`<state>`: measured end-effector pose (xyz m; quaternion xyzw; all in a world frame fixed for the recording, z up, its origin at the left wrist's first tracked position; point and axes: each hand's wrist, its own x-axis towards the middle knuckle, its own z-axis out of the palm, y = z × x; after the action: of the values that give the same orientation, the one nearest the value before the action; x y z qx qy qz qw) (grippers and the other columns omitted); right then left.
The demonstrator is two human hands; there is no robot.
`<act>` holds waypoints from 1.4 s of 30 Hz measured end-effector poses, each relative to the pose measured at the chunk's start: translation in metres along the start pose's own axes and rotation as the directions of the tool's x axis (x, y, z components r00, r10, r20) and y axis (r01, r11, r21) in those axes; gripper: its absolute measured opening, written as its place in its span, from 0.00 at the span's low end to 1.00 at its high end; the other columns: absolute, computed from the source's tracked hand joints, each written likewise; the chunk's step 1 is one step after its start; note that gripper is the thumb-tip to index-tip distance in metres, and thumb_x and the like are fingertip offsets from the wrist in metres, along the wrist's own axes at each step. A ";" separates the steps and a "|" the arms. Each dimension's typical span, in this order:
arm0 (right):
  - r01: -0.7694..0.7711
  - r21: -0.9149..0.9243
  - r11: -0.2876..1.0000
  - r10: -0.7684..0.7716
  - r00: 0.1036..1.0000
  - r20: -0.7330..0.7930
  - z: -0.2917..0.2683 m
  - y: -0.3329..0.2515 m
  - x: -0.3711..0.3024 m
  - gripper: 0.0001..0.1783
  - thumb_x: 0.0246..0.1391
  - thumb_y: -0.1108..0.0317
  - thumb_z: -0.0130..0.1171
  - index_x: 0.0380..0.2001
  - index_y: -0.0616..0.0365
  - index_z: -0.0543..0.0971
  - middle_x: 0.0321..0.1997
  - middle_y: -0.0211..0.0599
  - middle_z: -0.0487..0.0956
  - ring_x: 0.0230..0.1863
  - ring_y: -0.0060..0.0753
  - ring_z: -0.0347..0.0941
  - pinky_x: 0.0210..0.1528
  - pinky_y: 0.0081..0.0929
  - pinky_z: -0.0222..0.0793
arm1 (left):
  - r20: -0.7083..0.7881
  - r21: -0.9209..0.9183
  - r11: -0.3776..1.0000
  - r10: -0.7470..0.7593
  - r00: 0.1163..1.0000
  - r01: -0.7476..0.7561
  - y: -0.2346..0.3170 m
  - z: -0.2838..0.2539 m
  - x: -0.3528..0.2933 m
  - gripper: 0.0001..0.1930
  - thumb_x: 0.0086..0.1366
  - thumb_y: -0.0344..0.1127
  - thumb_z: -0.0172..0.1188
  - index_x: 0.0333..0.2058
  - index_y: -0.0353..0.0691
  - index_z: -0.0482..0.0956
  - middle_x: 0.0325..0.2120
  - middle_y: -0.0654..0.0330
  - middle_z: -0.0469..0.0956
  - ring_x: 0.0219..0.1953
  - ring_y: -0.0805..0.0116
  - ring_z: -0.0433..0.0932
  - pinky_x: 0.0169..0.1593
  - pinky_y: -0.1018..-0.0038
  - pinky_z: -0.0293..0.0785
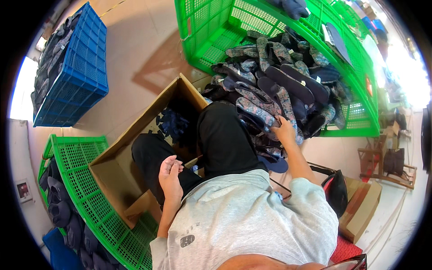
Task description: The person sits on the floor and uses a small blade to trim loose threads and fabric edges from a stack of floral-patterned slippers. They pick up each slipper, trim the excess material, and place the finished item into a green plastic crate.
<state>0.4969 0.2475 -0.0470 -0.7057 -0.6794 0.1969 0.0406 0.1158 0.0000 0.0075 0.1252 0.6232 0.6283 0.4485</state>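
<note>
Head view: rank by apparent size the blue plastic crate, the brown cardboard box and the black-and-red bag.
1-2. Brown cardboard box and blue plastic crate: similar; box partly hidden by legs and nearer, so unsure.
3. Black-and-red bag: clearly smallest.

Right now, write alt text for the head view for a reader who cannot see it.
A seated person's right hand reaches into a heap of dark patterned slippers spilling from a green plastic crate. The left hand rests empty on a black-trousered knee, above a cardboard box.
</note>
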 end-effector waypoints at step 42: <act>-0.361 0.791 0.494 -0.572 0.550 0.608 0.056 -0.242 -0.150 0.15 0.56 0.68 0.66 0.46 0.57 0.80 0.32 0.25 0.80 0.32 0.15 0.73 0.33 0.17 0.70 | 0.327 0.818 0.503 -0.008 0.945 -0.279 0.090 -0.053 -0.004 0.39 0.56 0.37 0.67 0.67 0.48 0.63 0.52 0.47 0.75 0.52 0.51 0.77 0.57 0.66 0.71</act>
<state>0.2499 0.1073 0.0134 -0.3507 -0.4657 0.8089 0.0767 0.0433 -0.0225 0.0798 0.4687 0.7665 0.2474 0.3627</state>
